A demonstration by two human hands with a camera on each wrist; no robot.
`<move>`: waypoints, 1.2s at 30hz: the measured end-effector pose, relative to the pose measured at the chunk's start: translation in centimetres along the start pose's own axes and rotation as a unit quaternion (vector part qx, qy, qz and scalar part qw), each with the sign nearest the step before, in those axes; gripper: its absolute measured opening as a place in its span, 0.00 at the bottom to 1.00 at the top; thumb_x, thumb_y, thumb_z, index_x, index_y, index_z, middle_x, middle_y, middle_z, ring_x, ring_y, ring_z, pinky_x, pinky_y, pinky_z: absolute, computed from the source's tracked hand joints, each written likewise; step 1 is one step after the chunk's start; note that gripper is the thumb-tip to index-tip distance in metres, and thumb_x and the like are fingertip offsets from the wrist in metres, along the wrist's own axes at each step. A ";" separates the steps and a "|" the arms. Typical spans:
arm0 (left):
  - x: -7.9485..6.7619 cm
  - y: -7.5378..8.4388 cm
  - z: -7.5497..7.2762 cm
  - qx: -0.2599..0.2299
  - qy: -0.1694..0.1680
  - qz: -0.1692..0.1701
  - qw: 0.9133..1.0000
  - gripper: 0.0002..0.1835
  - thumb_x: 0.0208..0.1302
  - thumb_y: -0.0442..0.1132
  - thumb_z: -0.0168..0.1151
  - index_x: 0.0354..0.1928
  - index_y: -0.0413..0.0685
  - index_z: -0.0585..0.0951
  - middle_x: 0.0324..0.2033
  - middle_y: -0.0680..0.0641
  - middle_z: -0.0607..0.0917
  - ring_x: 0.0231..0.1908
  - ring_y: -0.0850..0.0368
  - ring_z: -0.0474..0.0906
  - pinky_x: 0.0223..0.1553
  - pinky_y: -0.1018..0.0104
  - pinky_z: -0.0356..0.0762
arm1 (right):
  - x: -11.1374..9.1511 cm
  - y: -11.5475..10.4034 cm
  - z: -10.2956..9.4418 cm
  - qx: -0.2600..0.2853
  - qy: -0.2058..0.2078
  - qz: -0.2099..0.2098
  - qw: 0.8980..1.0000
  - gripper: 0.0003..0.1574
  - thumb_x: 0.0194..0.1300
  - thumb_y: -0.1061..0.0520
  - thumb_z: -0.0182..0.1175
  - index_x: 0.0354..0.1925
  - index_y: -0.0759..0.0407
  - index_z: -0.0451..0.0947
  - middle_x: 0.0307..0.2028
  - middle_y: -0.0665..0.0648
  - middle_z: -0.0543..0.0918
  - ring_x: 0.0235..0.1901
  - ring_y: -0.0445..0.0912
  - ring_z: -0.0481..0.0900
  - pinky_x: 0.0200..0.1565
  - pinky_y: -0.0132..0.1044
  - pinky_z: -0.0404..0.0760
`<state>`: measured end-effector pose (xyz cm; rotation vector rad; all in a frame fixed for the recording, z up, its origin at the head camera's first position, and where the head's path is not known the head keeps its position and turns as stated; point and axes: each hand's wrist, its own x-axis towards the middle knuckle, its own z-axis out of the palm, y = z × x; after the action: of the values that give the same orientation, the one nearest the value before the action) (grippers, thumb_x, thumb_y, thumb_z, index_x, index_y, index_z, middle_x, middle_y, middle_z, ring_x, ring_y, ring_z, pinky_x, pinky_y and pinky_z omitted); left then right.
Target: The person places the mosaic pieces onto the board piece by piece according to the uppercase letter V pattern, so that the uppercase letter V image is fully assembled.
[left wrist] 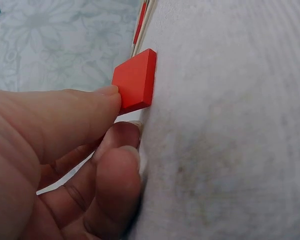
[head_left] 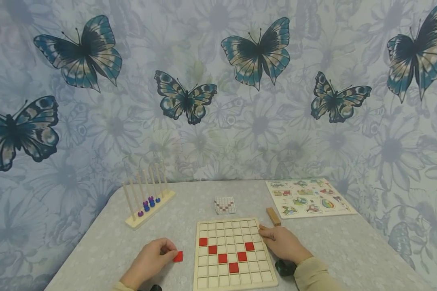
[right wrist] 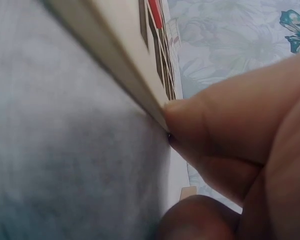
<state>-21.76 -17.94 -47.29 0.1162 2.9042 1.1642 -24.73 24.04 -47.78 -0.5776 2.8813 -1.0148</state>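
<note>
My left hand (head_left: 152, 258) pinches a red square tile (left wrist: 133, 82) by its edge, left of the wooden grid board (head_left: 226, 283). In the left wrist view the thumb presses the tile's near side, and the tile stands tilted close to the tablecloth. Several red tiles (head_left: 233, 267) lie in the board's cells in a V shape. At the board's right edge, my right hand (head_left: 285, 243) grips the rim between thumb and finger, as the right wrist view shows. Part of the finger under the rim is hidden.
Beyond the board lies a small card (head_left: 225, 205) with a printed grid pattern. A wooden block (head_left: 273, 216) sits by the right hand, near a picture puzzle board (head_left: 276, 194). At back left stands a peg rack (head_left: 132, 222) with blue and purple beads.
</note>
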 end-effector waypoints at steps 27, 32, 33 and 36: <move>-0.2 -0.2 -0.2 -0.015 -0.015 0.026 0.999 0.08 0.66 0.42 0.71 0.34 0.49 0.81 0.28 0.55 0.82 0.30 0.59 0.75 0.31 0.65 0.73 | -0.2 -0.4 0.0 -0.014 -0.004 0.023 1.000 0.23 0.71 0.58 0.63 0.62 0.62 0.81 0.69 0.57 0.76 0.68 0.61 0.74 0.65 0.64 0.70; -0.4 -0.1 -0.3 -0.018 -0.016 0.033 0.999 0.06 0.67 0.41 0.70 0.35 0.49 0.82 0.28 0.55 0.83 0.30 0.58 0.75 0.30 0.66 0.73 | -0.2 -0.4 0.0 -0.010 -0.002 0.016 1.000 0.23 0.71 0.58 0.63 0.62 0.62 0.81 0.68 0.58 0.77 0.68 0.62 0.74 0.64 0.64 0.70; -0.4 -0.1 -0.4 -0.018 -0.017 0.033 0.999 0.06 0.67 0.41 0.70 0.35 0.49 0.82 0.28 0.55 0.83 0.30 0.58 0.76 0.31 0.66 0.73 | -0.2 -0.4 0.0 -0.010 -0.002 0.016 1.000 0.23 0.71 0.59 0.63 0.62 0.62 0.81 0.68 0.58 0.77 0.68 0.62 0.74 0.64 0.65 0.70; -0.4 -0.1 -0.4 -0.020 -0.017 0.031 0.999 0.06 0.67 0.41 0.70 0.35 0.48 0.82 0.28 0.54 0.83 0.30 0.58 0.76 0.31 0.66 0.73 | -0.1 -0.5 0.0 -0.010 -0.001 0.016 1.000 0.23 0.71 0.59 0.63 0.62 0.62 0.82 0.68 0.58 0.77 0.68 0.63 0.74 0.64 0.65 0.70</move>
<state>-21.34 -18.34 -47.11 0.2256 2.8659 1.2146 -24.47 23.76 -47.49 -0.5304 2.8925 -0.9811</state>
